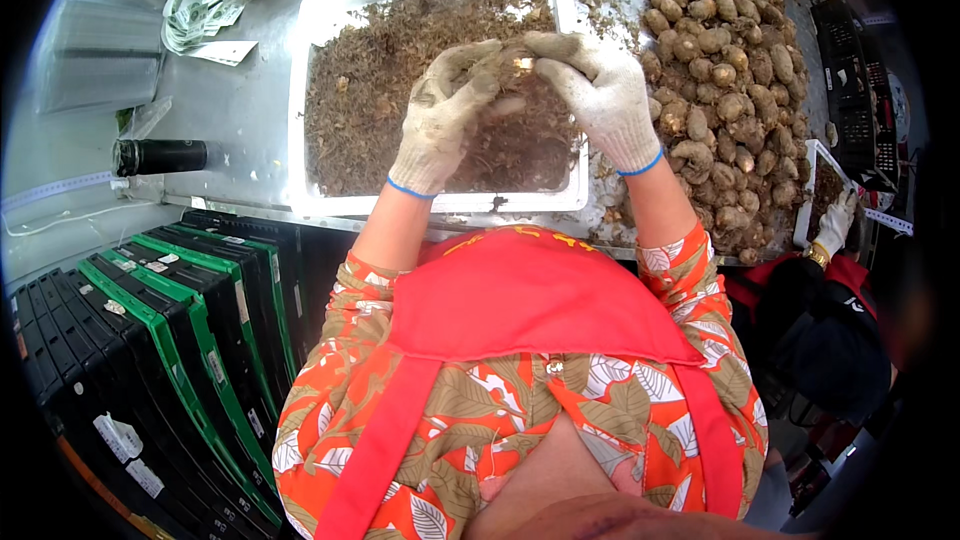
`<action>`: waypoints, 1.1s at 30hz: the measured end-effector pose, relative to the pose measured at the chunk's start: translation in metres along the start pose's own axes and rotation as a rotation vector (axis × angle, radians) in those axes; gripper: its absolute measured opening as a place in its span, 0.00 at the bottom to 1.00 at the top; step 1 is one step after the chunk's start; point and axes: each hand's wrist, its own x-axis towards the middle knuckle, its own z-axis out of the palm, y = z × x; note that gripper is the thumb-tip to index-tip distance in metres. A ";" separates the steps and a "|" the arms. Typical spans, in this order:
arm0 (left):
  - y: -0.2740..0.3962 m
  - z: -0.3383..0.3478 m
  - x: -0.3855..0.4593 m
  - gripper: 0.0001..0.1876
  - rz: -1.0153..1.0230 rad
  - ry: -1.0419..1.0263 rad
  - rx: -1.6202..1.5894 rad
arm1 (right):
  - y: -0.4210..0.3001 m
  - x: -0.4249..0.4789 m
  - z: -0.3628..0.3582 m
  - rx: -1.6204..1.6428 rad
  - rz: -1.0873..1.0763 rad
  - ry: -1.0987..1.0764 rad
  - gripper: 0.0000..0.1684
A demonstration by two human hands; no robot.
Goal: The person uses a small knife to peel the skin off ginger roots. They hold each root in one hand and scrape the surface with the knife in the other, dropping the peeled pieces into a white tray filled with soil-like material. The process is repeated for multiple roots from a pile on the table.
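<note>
Both of my hands wear pale knitted gloves with soiled fingers and blue cuffs. They meet above a white foam box (pixel 298 112) that holds a layer of brown fibrous peelings (pixel 360 120). Between the fingertips is a brown root tuber (pixel 517 66), probably taro, with a pale cut end. My left hand (pixel 448 105) curls around its left side, and my right hand (pixel 600 86) pinches it from the right with thumb and fingers. The fingers partly hide the tuber. A large heap of similar brown tubers (pixel 727 90) lies on the metal table to the right of the box.
On the metal table (pixel 232 97) at left are a black bottle (pixel 165 157), labels (pixel 206 30) and stacked clear plastic trays (pixel 101 52). Black and green crates (pixel 172 315) stand below left. At far right, a co-worker's gloved hand (pixel 834 229) is beside a smaller white box (pixel 814 165).
</note>
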 end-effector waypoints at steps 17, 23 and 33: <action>0.033 0.005 -0.002 0.30 -0.138 -0.128 0.171 | -0.010 0.004 -0.012 0.025 0.019 -0.149 0.13; 0.033 -0.003 -0.001 0.29 -0.128 -0.176 0.076 | -0.023 0.003 -0.020 -0.062 -0.089 -0.288 0.15; 0.022 -0.019 0.005 0.26 -0.222 -0.178 0.164 | -0.021 -0.007 -0.001 -0.244 -0.102 -0.155 0.08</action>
